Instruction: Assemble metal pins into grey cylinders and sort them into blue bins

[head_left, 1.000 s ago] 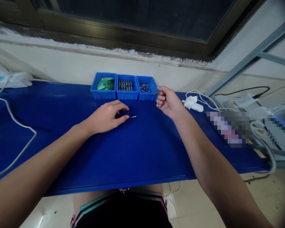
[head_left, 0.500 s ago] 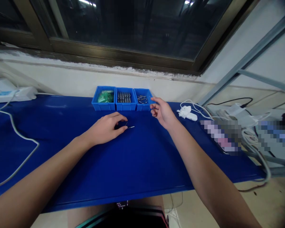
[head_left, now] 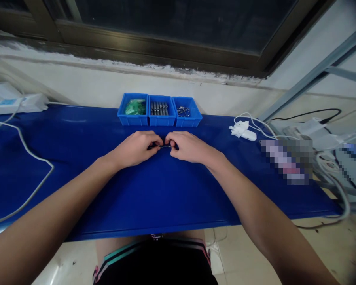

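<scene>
My left hand (head_left: 139,148) is closed in a pinch on a thin metal rod (head_left: 165,147) above the blue table. My right hand (head_left: 187,146) is closed at the rod's right end, thumb and forefinger pressed together there. Only a short silvery length shows between the two sets of fingertips; whether the right fingers hold a second small part cannot be made out. Just behind the hands stand three blue bins: a left bin (head_left: 132,120) with a green plastic packet (head_left: 135,107), a middle bin (head_left: 162,121) with several grey metal pieces (head_left: 159,108), and a right bin (head_left: 192,122) with small metal parts (head_left: 184,111).
A white power strip (head_left: 32,103) and a loose white cable (head_left: 32,152) lie at the left. To the right are a white plug-like device (head_left: 247,135), cables, and a blurred phone-like object (head_left: 284,162). The wall and window frame rise behind the bins.
My right hand has come from beside the right bin to the left and nearer, meeting my left hand at the rod. The view has tilted slightly downward.
</scene>
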### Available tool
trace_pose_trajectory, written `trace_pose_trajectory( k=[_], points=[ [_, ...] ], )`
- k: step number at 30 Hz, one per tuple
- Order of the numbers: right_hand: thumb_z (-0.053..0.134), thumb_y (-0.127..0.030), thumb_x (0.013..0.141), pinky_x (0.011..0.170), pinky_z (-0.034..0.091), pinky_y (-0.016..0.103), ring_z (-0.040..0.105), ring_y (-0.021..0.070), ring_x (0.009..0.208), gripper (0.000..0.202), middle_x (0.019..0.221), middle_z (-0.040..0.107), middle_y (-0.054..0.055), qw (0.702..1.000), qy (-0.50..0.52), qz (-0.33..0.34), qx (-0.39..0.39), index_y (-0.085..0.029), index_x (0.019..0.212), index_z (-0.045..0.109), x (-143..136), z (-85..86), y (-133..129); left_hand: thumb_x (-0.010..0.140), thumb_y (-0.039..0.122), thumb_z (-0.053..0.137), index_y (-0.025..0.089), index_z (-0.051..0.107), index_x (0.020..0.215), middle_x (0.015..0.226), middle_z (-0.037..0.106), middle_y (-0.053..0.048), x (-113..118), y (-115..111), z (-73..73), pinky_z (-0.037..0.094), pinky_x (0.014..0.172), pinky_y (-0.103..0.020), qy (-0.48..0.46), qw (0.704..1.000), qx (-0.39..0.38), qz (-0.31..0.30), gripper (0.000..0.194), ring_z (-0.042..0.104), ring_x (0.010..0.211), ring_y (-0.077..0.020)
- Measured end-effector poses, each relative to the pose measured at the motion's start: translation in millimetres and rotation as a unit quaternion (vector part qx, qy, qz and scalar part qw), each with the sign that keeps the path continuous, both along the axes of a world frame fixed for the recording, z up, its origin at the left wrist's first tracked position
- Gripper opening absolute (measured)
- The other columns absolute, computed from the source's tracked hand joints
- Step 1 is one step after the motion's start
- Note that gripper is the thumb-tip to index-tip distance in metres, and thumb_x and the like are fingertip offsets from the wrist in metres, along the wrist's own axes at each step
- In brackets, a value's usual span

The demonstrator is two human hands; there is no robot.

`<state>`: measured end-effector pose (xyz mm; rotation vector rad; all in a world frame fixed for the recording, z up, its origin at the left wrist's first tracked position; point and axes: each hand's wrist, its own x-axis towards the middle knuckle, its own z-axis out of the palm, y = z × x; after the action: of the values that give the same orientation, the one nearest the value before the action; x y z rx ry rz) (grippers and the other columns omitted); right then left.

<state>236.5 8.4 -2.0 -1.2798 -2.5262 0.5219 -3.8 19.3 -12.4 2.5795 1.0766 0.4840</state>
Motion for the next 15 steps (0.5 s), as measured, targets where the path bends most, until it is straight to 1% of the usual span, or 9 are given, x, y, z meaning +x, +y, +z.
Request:
trace_pose_trajectory(
  k=[2,5,8,11,13,15],
  points=[
    [0.062,-0.016,0.086,0.069,0.039,0.035,0.062,0.0187,0.080,0.020,0.095,0.070,0.002,1.000,-0.003,-0.013,-0.025,-0.024,0.104,0.064,1,1.5,-2,0.099,0.031,0.055,0.020,0.078,0.112,0.113,0.078,-0.008,0,0,-0.5,0.052,0.083,-0.037,-0.002,1.000,0.005,-0.004,0.028,0.073,0.096,-0.0246],
    [0.063,-0.017,0.085,0.066,0.037,0.036,0.060,0.0186,0.076,0.012,0.090,0.069,0.002,0.999,-0.005,-0.026,-0.032,-0.025,0.095,0.062,3,2.5,-4,0.099,0.031,0.055,0.020,0.077,0.110,0.112,0.077,-0.008,0,0,-0.7,0.052,0.083,-0.037,-0.002,1.000,0.012,-0.006,0.027,0.072,0.096,-0.0247],
    [0.064,-0.022,0.088,0.067,0.037,0.036,0.060,0.0204,0.081,0.008,0.094,0.069,0.003,0.999,-0.013,-0.045,-0.018,-0.025,0.094,0.060,1,2.4,-7,0.099,0.030,0.055,0.020,0.076,0.109,0.112,0.077,-0.008,0,-1,-0.9,0.051,0.081,-0.037,0.001,1.000,0.016,-0.007,0.025,0.072,0.095,-0.0244],
    [0.062,-0.027,0.093,0.070,0.037,0.037,0.061,0.0241,0.092,0.005,0.103,0.068,0.007,0.998,-0.022,-0.059,0.010,-0.023,0.097,0.059,-6,2.3,-11,0.100,0.027,0.054,0.020,0.075,0.107,0.111,0.076,-0.008,1,-2,-1.4,0.051,0.080,-0.036,0.002,1.000,0.018,-0.013,0.023,0.071,0.092,-0.0232],
    [0.056,-0.021,0.095,0.073,0.037,0.038,0.060,0.0257,0.096,0.001,0.104,0.066,0.009,0.997,-0.030,-0.057,0.030,-0.022,0.094,0.057,-12,1.6,-13,0.099,0.025,0.053,0.020,0.074,0.106,0.109,0.076,-0.007,1,-2,-1.9,0.050,0.078,-0.035,-0.003,1.000,0.021,-0.018,0.023,0.070,0.090,-0.0222],
    [0.052,-0.016,0.095,0.075,0.038,0.039,0.058,0.0259,0.096,0.008,0.102,0.064,0.009,0.997,-0.038,-0.047,0.049,-0.022,0.092,0.052,-16,0.3,-14,0.098,0.023,0.054,0.020,0.074,0.105,0.105,0.076,-0.007,1,-1,-2.5,0.049,0.078,-0.034,-0.011,0.999,0.025,-0.023,0.021,0.070,0.087,-0.0213]
  ],
)
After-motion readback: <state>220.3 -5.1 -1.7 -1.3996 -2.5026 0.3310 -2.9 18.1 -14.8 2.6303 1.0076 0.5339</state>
